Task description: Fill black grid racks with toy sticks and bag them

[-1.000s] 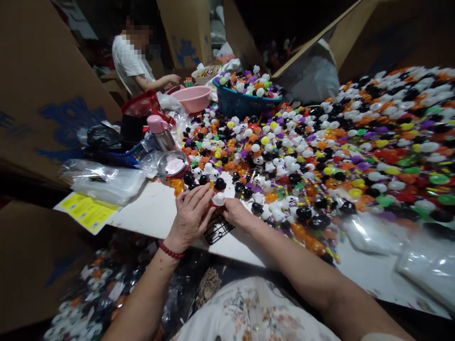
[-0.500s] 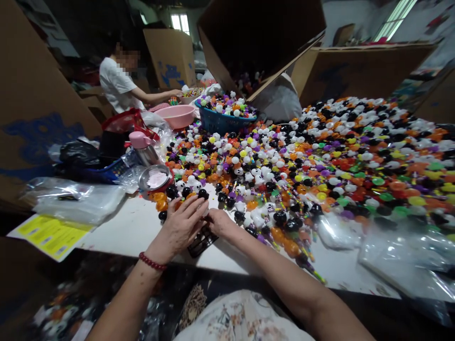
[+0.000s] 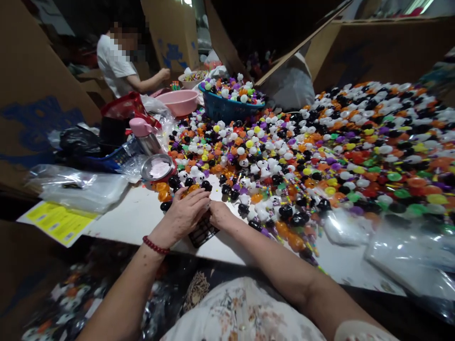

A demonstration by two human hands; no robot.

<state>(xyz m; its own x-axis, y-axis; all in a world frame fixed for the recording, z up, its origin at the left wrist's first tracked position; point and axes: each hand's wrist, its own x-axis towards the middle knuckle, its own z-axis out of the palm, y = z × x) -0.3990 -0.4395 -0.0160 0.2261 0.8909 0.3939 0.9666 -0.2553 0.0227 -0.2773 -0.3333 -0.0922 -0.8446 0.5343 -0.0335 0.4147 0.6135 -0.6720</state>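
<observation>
My left hand (image 3: 185, 208) arches over the back of a black grid tray (image 3: 203, 234), its fingers held together and curled down; what lies under them is hidden. Against its fingertips, my right hand (image 3: 219, 215) is closed at the tray's right side, and anything in its fingers is too small or covered to name. Just beyond the hands stands a row of small toys with round heads, among them black heads (image 3: 206, 185), a white skull head (image 3: 195, 173) and orange pumpkin heads (image 3: 163, 192).
A large heap of mixed toys (image 3: 355, 156) covers the table's right and back. Behind it are a full blue basket (image 3: 227, 110) and a tipped carton (image 3: 284, 71). Leftward sit a metal tin (image 3: 144, 171), a pink-lidded flask (image 3: 145, 135) and plastic bags (image 3: 81, 194). A co-worker (image 3: 117, 71) sits beyond.
The view has tipped down slightly, so the far things sit higher. Both my hands stay at the tray, with more of its grid showing. The co-worker's hand has lifted from the bowl.
</observation>
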